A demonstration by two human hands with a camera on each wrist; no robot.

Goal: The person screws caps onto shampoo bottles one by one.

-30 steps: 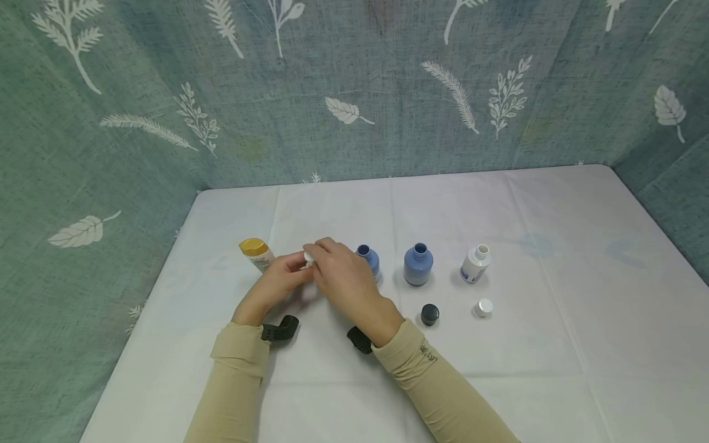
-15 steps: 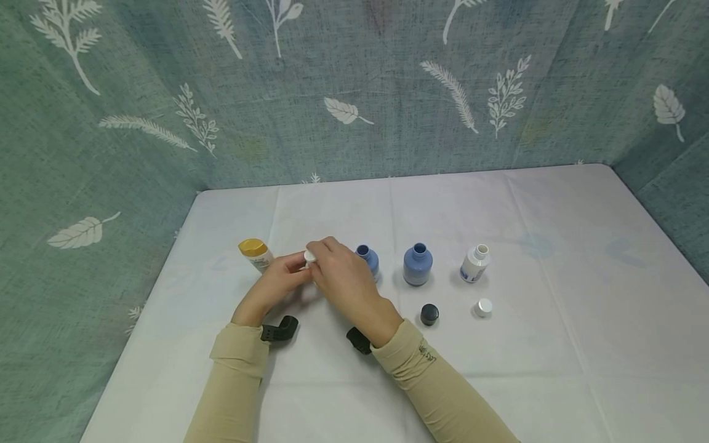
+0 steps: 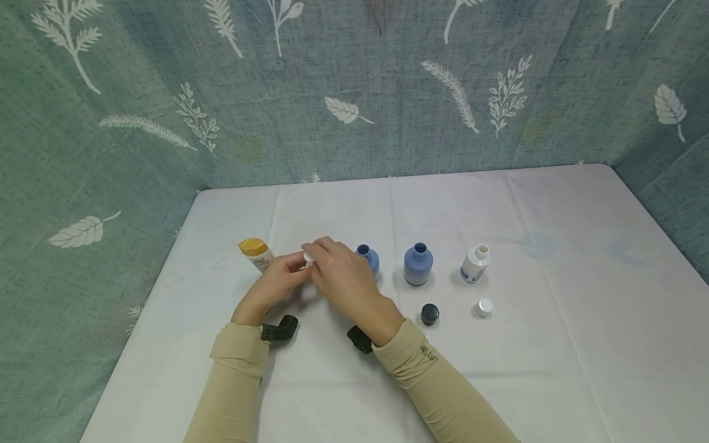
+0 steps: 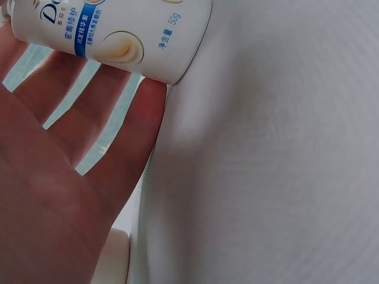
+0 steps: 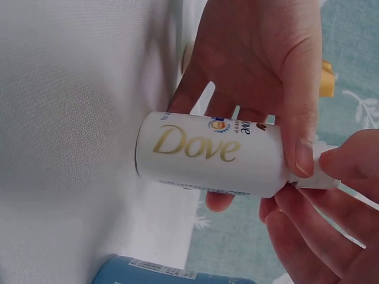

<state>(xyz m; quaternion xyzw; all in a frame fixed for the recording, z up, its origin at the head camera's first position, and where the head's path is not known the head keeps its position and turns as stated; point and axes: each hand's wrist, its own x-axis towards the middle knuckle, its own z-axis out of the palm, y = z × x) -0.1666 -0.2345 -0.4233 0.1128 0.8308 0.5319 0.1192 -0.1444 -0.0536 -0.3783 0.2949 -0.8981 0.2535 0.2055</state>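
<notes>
A small white Dove bottle (image 5: 207, 155) stands upright in my left hand (image 3: 276, 282), fingers behind it and thumb at its shoulder. In the left wrist view, the label of the same bottle (image 4: 133, 41) shows above spread fingers. My right hand (image 3: 348, 278) pinches the white cap (image 5: 320, 177) at the bottle's neck between thumb and fingers. From the head camera only a sliver of the cap (image 3: 308, 256) shows, and the hands hide the bottle's body. Just left of the hands stands a white bottle with a yellow cap (image 3: 255, 249), partly covered.
Right of the hands stand two blue bottles without caps, the nearer one (image 3: 368, 261) partly hidden and the other (image 3: 418, 266) in full sight. Further right is an uncapped white bottle (image 3: 474, 264). A black cap (image 3: 429, 314) and a white cap (image 3: 484, 307) lie in front.
The right fingers shift slightly around the cap, showing more of it half a second ago and less now. The left hand and the other bottles stay in place.
</notes>
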